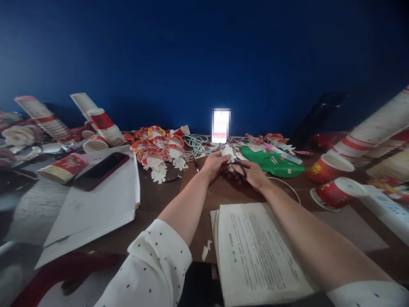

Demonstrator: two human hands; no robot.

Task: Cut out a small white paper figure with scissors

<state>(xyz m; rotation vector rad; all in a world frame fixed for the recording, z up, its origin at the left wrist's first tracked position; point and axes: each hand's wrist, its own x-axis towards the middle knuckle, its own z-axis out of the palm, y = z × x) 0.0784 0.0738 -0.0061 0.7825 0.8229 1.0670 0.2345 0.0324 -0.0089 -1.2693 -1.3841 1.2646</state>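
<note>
Over the middle of the brown table, my left hand (216, 165) grips a small white paper piece (228, 152) with notched edges. My right hand (251, 172) is closed around the dark handles of a pair of scissors (242, 169), close beside the paper. The scissor blades are partly hidden by the paper and my fingers. Just behind my hands stands a lit phone (220, 125) with a blurred screen. To the left lies a heap of red and white paper cutouts (159, 149); to the right, a green sheet (271, 162) lies flat.
A printed paper stack (255, 247) lies nearest me, with white scraps (206, 250) beside it. On the left, a dark phone (102, 170) rests on white sheets (96, 209). Red paper cups (330, 168) and a power strip (388, 209) stand right. A coiled cable (198, 143) lies behind.
</note>
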